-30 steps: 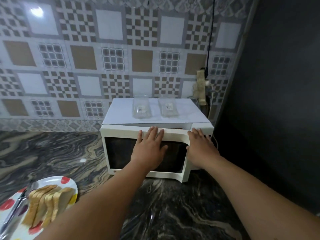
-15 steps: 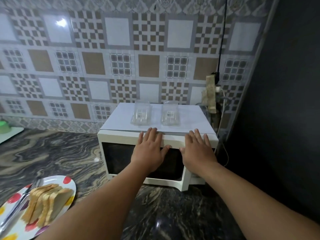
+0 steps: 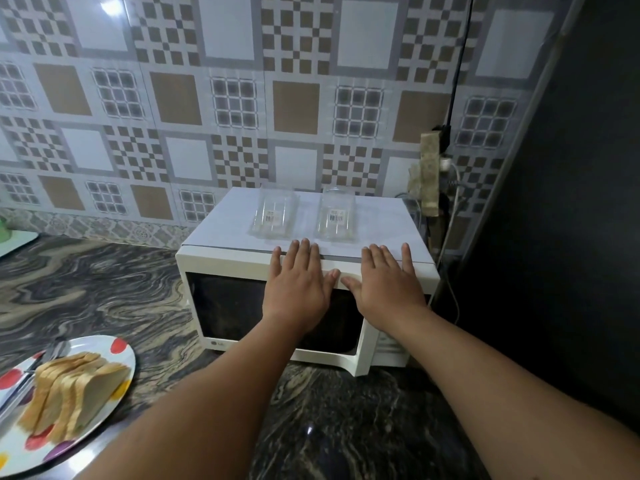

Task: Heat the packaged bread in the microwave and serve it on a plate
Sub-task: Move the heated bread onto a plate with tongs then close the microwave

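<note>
A white microwave (image 3: 242, 268) stands on the marble counter against the tiled wall, its dark-windowed door shut. My left hand (image 3: 298, 289) lies flat on the upper middle of the door, fingers spread. My right hand (image 3: 384, 282) presses flat beside it on the door's upper right. Two clear plastic packages (image 3: 275, 216) (image 3: 335, 218) rest on the microwave's top. At the lower left, several bread slices (image 3: 74, 389) lean on a white plate (image 3: 119, 344) with coloured dots, next to a metal utensil (image 3: 24, 379).
A dark wall (image 3: 571, 237) closes off the right side. A socket strip and cables (image 3: 436, 174) hang behind the microwave's right corner. A green object (image 3: 3, 230) sits at the far left edge. Dark marble counter (image 3: 104, 289) spreads to the left and front.
The door stood ajar a second ago and is now flush with the microwave body. Both hands stayed flat on it, and the right hand shifted left toward the other.
</note>
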